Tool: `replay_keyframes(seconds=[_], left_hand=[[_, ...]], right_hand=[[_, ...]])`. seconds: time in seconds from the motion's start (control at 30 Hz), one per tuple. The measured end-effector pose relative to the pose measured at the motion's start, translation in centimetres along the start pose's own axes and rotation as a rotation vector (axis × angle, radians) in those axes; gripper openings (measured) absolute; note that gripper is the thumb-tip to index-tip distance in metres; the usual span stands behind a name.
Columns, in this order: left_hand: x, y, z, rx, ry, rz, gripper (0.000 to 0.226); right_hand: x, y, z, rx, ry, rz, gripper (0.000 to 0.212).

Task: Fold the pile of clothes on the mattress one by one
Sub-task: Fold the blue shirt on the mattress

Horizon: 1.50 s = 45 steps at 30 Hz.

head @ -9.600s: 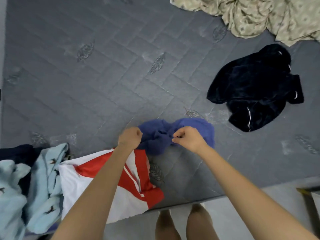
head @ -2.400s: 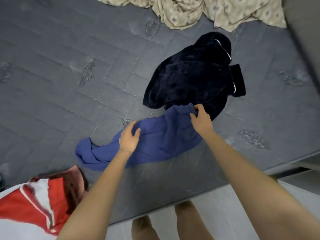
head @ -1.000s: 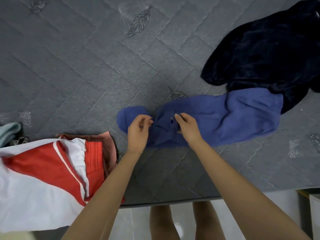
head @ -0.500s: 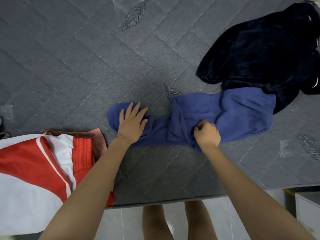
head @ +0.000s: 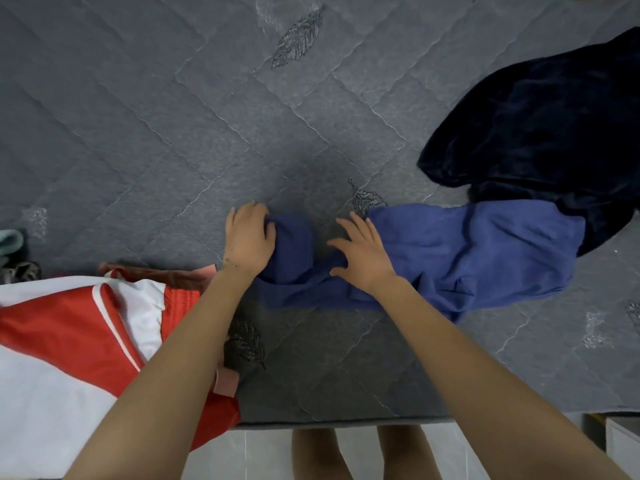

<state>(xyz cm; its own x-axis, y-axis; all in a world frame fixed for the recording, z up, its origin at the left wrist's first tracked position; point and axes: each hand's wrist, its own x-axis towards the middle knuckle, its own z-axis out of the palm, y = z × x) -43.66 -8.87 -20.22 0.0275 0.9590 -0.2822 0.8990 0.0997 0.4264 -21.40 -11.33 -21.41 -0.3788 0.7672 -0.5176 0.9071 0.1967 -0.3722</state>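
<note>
1. Fingers (head: 254,211) of the left hand (head: 247,244) curl round the bunched end of the blue garment (head: 478,258), the end farthest from the dark navy velvet garment (head: 540,126).
2. The right hand (head: 365,258) lies flat with its fingers spread wide. It presses the blue cloth a little nearer the navy garment and holds nothing.
3. The blue garment lies on the quilted mattress (head: 173,133). Its long axis runs from the hands to the navy garment, whose edge it meets.
4. Judged from this, the left hand should carry the loose end toward the navy garment while the right pins the fold line.
</note>
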Motion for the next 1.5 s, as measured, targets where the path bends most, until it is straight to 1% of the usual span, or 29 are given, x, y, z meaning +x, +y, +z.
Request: replay_keyframes(seconds=[0.03,0.07,0.1,0.13,0.23,0.33,0.37,0.43,0.5,0.53,0.57,0.63,0.73,0.87,0.93,1.03,1.07,1.1,1.17,1.23,1.3,1.33,1.4,1.47,1.5], left_hand=[[0.4,-0.1,-0.8,-0.117,0.028,-0.065,0.007],[0.7,-0.3,-1.5,-0.213,0.033,-0.133,0.01],[1.1,-0.6,-2.2,-0.274,0.022,-0.187,0.011],[1.5,-1.0,-2.8,-0.296,0.016,-0.227,0.012],[3.0,-2.4,-4.5,-0.298,0.052,-0.306,0.003],[3.8,-4.5,-5.7,-0.175,0.053,-0.415,0.02],[3.9,-5.3,-6.1,-0.127,0.027,-0.458,0.022],[3.9,-6.7,-6.7,-0.032,-0.077,-0.522,0.021],[4.0,-7.8,-7.0,-0.012,-0.163,-0.552,0.013],[4.0,-8.2,-7.0,-0.06,-0.176,-0.555,0.011],[4.0,-8.7,-6.9,-0.151,-0.165,-0.545,0.014],[4.1,-9.2,-6.7,-0.353,-0.137,-0.515,0.026],[4.3,-9.6,-6.1,-0.506,-0.106,-0.486,0.041],[4.5,-9.0,-5.3,-0.691,-0.099,-0.507,0.045],[4.5,-8.0,-5.3,-0.796,-0.113,-0.474,0.045],[4.9,-6.4,-5.5,-1.013,-0.073,-0.478,0.048],[5.2,-6.3,-5.5,-1.033,-0.034,-0.472,0.048],[5.3,-6.3,-5.4,-0.995,-0.006,-0.44,0.047],[5.7,-6.9,-4.9,-0.776,0.013,-0.347,0.047],[6.0,-7.4,-4.3,-0.507,-0.016,-0.21,0.052],[6.2,-7.2,-3.9,-0.32,-0.076,-0.143,0.059],[6.4,-6.8,-3.7,-0.266,-0.081,-0.153,0.062],[7.0,-6.2,-3.1,-0.196,-0.059,-0.27,0.064],[7.9,-5.9,-2.7,-0.105,-0.051,-0.384,0.049],[8.2,-5.9,-2.6,-0.052,-0.047,-0.383,0.037]], right_hand=[[0.2,-0.1,0.3,0.03,-0.007,-0.022,0.044],[0.3,-0.2,0.4,0.089,0.018,-0.047,0.032],[0.5,-0.4,0.5,0.157,0.06,-0.056,0.018],[0.7,-0.5,0.3,0.206,0.117,-0.047,0.008],[1.5,-0.9,-1.0,0.273,0.148,0.067,0.011],[2.4,-0.9,-2.2,0.395,0.204,0.258,0.014],[2.7,-0.9,-2.3,0.422,0.227,0.298,0.014],[3.1,-1.0,-2.5,0.456,0.268,0.355,0.015],[3.2,-1.1,-2.4,0.505,0.326,0.416,0.014],[3.2,-1.2,-2.4,0.536,0.353,0.446,0.014],[3.1,-1.3,-2.3,0.567,0.373,0.472,0.013],[3.0,-1.6,-2.2,0.621,0.396,0.527,0.012],[3.2,-1.8,-2.3,0.706,0.455,0.609,0.012],[3.6,-2.0,-2.4,0.741,0.461,0.644,0.013],[3.5,-2.0,-2.3,0.73,0.473,0.676,0.014],[3.3,-1.8,-2.4,0.753,0.583,0.753,0.008],[3.2,-1.7,-2.6,0.772,0.627,0.782,0.008],[3.2,-1.6,-2.8,0.786,0.668,0.811,0.01],[3.2,-1.2,-3.2,0.802,0.743,0.878,0.018],[3.3,-0.8,-3.5,0.825,0.788,0.93,0.023],[3.4,-0.5,-3.6,0.852,0.795,0.948,0.024],[3.5,-0.4,-3.7,0.861,0.792,0.949,0.023],[3.4,-0.2,-3.8,0.867,0.787,0.942,0.016],[3.4,0.0,-3.8,0.876,0.774,0.935,0.008],[3.3,0.2,-3.8,0.879,0.758,0.926,0.007]])
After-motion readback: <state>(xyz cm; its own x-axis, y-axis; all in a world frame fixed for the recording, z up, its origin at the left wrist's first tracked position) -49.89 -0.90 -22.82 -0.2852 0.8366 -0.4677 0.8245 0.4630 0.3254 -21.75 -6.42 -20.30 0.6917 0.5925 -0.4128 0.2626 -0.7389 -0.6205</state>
